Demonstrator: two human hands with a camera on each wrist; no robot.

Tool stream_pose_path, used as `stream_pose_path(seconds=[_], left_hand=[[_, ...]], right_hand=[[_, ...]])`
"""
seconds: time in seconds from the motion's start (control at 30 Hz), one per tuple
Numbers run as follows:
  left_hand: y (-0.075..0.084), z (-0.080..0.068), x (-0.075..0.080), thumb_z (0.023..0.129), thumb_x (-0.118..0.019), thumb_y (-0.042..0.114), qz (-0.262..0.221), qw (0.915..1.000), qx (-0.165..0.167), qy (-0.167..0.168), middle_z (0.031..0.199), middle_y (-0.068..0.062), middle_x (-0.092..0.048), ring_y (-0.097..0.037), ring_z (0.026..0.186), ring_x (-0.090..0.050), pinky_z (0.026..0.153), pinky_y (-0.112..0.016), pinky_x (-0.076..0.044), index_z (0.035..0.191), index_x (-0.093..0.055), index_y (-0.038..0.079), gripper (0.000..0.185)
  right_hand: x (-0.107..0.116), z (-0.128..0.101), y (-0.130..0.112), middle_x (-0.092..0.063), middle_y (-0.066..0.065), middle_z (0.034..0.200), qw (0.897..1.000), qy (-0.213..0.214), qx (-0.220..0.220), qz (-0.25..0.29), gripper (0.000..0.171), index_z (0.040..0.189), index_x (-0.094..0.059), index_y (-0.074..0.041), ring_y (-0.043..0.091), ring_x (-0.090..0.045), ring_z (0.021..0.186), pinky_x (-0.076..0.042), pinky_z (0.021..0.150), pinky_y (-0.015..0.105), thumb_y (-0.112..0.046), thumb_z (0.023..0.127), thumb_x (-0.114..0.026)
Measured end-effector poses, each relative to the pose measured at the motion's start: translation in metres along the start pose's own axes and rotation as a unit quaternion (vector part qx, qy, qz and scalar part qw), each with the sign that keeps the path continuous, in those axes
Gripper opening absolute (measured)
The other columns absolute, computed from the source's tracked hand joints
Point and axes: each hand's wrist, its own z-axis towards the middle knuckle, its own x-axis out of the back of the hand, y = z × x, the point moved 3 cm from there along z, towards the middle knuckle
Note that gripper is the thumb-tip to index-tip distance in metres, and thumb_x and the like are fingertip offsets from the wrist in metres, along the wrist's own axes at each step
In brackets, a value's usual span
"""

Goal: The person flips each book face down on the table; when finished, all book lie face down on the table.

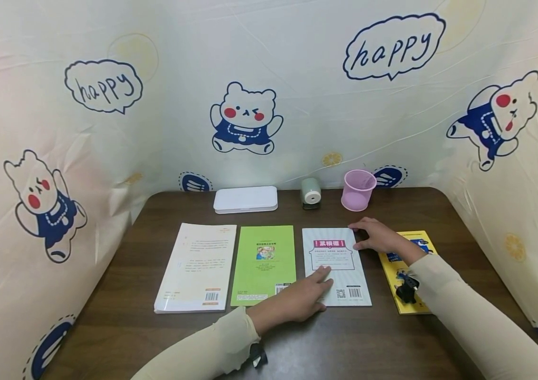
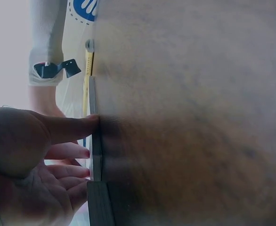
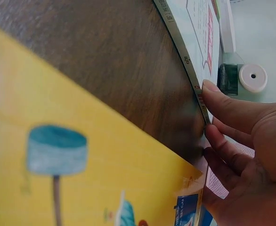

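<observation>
A pale blue book (image 1: pixel 337 287) with a pink title box lies flat on the table, a barcode at its lower right. My left hand (image 1: pixel 297 297) rests at its lower left, fingers extended over the cover. In the left wrist view, the left thumb (image 2: pixel 74 129) touches the book's front edge. At the far right corner, my right hand (image 1: pixel 377 235) holds the book between thumb and fingertips; the right wrist view shows the thumb (image 3: pixel 227 106) against the spine. Under the right forearm lies a yellow book (image 1: pixel 416 306), partly hidden.
Left of the pale blue book lie a green book (image 1: pixel 261 277) and a thicker white book (image 1: pixel 198 272). Along the table's back stand a white flat case (image 1: pixel 245 199), a small green cylindrical device (image 1: pixel 310 191) and a pink cup (image 1: pixel 358 190). Printed cloth surrounds the table.
</observation>
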Motion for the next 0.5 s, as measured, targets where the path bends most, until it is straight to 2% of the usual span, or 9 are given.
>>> stream_pose_path(seconds=[0.5], left_hand=[[0.0017,0.0000,0.0023,0.100,-0.069,0.028,0.002,1.0000,0.001,-0.004,0.169,-0.011,-0.028,-0.023,0.156,-0.026,0.121,-0.032,-0.033,0.154,-0.048,0.006,0.062]], right_hand=[[-0.0010,0.0022,0.0062,-0.054,0.023,0.139,1.000,0.001,-0.012,-0.001,0.069,0.150,-0.053,-0.004,0.040,-0.051,0.124,-0.042,0.109,0.064,-0.032,0.092,-0.080]])
